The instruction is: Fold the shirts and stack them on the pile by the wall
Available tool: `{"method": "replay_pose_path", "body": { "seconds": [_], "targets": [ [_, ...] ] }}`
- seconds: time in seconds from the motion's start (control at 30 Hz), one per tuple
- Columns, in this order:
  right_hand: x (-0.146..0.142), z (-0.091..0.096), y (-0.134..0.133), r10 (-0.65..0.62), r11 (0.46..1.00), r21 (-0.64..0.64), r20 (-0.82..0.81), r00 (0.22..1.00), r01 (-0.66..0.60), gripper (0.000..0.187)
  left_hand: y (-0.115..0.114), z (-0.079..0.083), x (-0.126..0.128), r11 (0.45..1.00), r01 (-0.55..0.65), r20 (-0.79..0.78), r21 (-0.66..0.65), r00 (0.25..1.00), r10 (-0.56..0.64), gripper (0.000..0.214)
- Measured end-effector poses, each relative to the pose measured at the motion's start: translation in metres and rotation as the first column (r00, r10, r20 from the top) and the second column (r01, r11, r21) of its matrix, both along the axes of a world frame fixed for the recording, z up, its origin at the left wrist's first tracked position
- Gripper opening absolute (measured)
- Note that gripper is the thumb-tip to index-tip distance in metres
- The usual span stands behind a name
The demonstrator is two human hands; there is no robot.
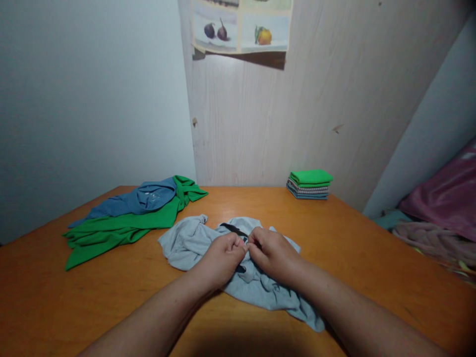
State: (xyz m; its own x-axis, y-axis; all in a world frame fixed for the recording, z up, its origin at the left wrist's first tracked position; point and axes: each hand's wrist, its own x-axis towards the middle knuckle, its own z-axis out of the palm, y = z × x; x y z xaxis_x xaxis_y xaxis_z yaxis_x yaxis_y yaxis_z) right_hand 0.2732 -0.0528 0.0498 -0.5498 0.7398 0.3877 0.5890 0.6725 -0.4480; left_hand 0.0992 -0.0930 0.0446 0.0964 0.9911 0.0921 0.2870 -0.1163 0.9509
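A crumpled light grey garment (pixel 186 243) with dark trim lies on the table before me; its exact kind is hard to make out. My left hand (pixel 225 258) is closed over the middle of it, thumb and fingers pressed together. Right beside it, my right hand (pixel 271 253) is also closed, its knuckles bent, pinching the cloth near the dark trim (pixel 233 229). The two hands nearly touch at the fingertips. What lies between the fingers is mostly hidden. Folds of the garment spread to both sides and toward me under the right wrist.
On the orange wooden table (pixel 122 292), a loose blue cloth (pixel 130 202) and green cloth (pixel 126 230) lie at the back left. A neat stack of folded cloths (pixel 309 184) sits at the back right. Behind is a wall with a fruit picture (pixel 241 27). Pink fabric (pixel 442 193) lies beyond the right edge.
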Motion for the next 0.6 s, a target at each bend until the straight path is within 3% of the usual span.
{"method": "replay_pose_path", "body": {
  "seconds": [0.17,0.33,0.43,0.5,0.6],
  "targets": [
    [0.002,-0.003,0.009,0.026,0.986,-0.157,-0.141,0.990,-0.048,0.015,0.003,-0.005,-0.002,0.999,0.015,-0.053,0.049,0.999,-0.013,0.021],
    [0.001,-0.004,0.017,-0.034,0.948,-0.314,-0.238,0.971,-0.044,0.026,0.003,0.000,-0.007,0.978,0.193,-0.172,0.085,0.969,-0.176,0.020],
    [0.002,-0.006,0.022,-0.060,0.920,-0.388,-0.270,0.961,-0.051,0.022,0.001,0.006,-0.008,0.950,0.291,-0.239,0.117,0.936,-0.257,0.019],
    [0.002,-0.008,0.024,-0.073,0.892,-0.446,-0.289,0.954,-0.067,0.015,0.001,0.008,-0.008,0.954,0.275,-0.247,0.118,0.939,-0.240,0.019],
    [0.004,-0.010,0.025,-0.095,0.856,-0.509,-0.322,0.942,-0.088,0.013,0.003,0.008,-0.010,0.989,0.090,-0.171,0.116,0.983,-0.069,0.017]
  ]
}}
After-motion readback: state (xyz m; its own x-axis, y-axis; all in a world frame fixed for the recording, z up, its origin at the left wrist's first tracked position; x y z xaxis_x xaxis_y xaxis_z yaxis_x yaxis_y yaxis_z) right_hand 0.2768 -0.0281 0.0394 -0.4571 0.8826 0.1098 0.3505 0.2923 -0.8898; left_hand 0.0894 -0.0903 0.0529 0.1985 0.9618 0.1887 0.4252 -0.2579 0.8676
